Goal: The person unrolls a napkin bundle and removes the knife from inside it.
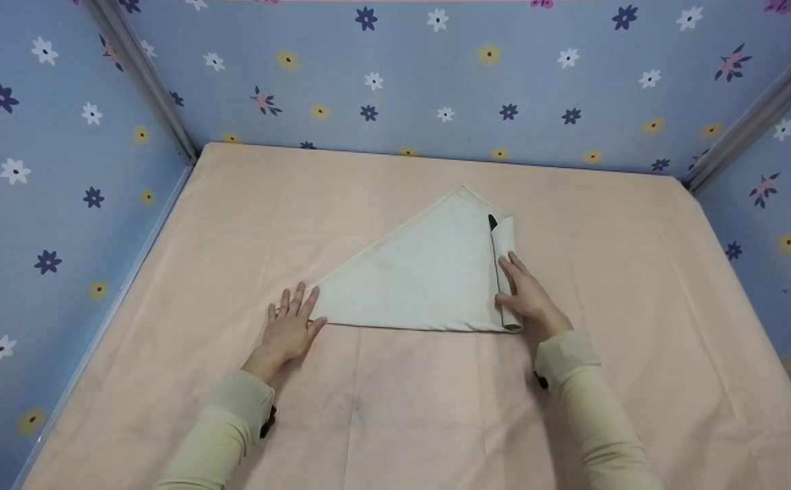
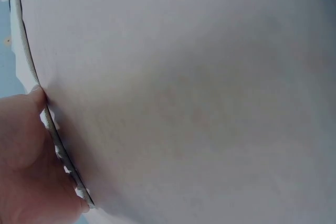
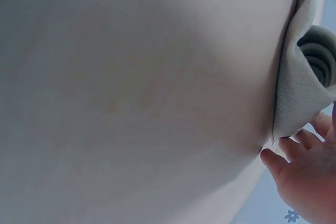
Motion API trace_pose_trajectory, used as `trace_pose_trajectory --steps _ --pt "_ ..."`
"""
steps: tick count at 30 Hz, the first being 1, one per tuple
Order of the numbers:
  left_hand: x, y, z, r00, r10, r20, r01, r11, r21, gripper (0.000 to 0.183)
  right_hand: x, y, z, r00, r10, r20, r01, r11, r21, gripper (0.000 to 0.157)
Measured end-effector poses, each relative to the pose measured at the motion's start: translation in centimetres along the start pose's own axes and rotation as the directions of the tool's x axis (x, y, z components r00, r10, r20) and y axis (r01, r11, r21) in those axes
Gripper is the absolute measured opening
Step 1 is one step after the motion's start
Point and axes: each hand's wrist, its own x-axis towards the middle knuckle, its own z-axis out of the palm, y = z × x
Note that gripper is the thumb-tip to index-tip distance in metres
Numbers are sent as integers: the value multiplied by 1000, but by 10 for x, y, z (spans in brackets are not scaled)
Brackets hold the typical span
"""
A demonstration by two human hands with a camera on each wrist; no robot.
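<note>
A pale, whitish-green cloth [image 1: 415,279] lies folded into a rough triangle, its long folded edge toward me. Its right end is turned into a narrow roll [image 1: 508,238], with a dark patch [image 1: 492,222] at the far tip. My left hand [image 1: 288,333] lies flat over the cloth's left corner, fingers spread. My right hand [image 1: 531,296] holds the roll from the right, thumb and forefinger over its top. Up close, the right wrist view shows the roll's spiral end [image 3: 317,59] above the fingers [image 3: 294,148]. In the left wrist view the thumb [image 2: 38,97] rests at the folded edge.
A peach-coloured cover [image 1: 422,401] spreads over the table, with faint creases. Blue flower-patterned panels [image 1: 409,82] stand behind and on both sides. Grey metal posts [image 1: 154,88] rise at the back corners.
</note>
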Motion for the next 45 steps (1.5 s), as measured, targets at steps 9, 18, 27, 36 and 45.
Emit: trace_pose_trajectory --steps 9,18,27,36,45 --pt "0 0 0 1000 10 -5 -10 1000 26 62 -1 3 0 1000 2 -21 -2 1000 1 72" --pt "0 0 -1 1000 5 -6 -4 999 31 62 -2 4 -1 999 20 -35 -20 1000 17 72" --pt "1 -1 0 1000 4 -3 -4 999 33 62 -4 5 -2 998 43 -44 -41 998 50 69" --pt "0 0 -1 1000 6 -4 -6 1000 9 62 -8 9 -4 997 39 -65 -34 996 81 66" --pt "0 1 -1 1000 2 0 -2 1000 15 62 -10 11 -7 997 45 -65 -37 992 118 63"
